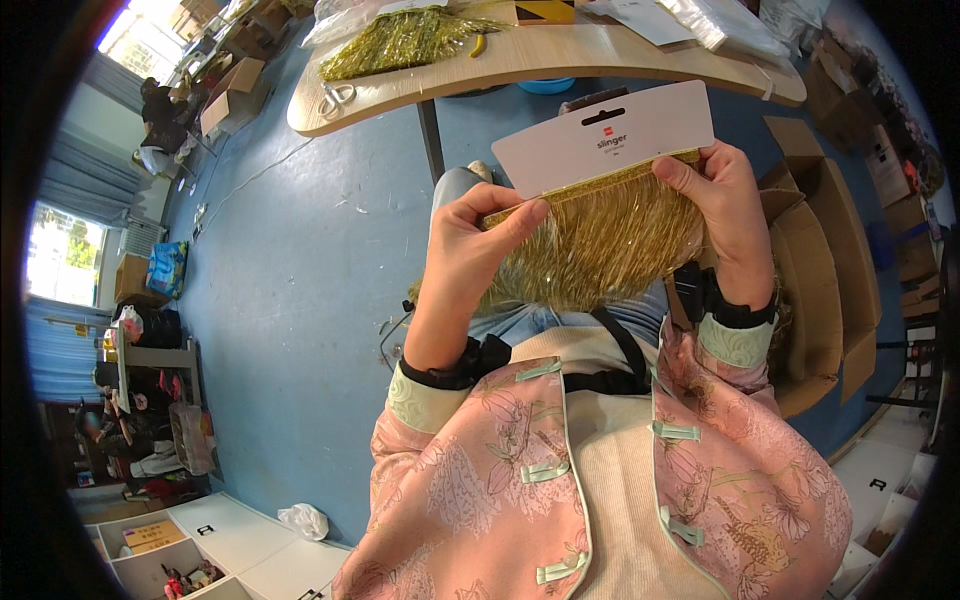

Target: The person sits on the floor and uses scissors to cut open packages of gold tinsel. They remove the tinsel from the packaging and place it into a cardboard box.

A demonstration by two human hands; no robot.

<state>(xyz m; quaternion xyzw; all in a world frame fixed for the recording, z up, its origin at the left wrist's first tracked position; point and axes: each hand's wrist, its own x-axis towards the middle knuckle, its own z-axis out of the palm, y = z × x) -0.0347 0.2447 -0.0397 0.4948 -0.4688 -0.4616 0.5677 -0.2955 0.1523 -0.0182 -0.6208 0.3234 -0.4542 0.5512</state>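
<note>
A gold tinsel fringe garland [600, 240] hangs below a white header card [607, 139] with a slotted hole and printed writing. My left hand [487, 232] pinches the garland's gold top band at its left end, thumb in front. At the right end, the band and the card's lower corner are between the thumb and fingers of my right hand [712, 187]. The fringe hangs over my lap. On the table ahead lies another gold tinsel fringe [397, 45], with a pair of scissors [336, 100] near the table's left end.
The wooden table [450, 81] spans the top of the view, bearing plastic bags [727, 26] and a small yellow curved object [478, 46]. An open cardboard box [817, 277] stands at my right. Two people are at the far left. A white plastic bag [304, 520] lies at lower left.
</note>
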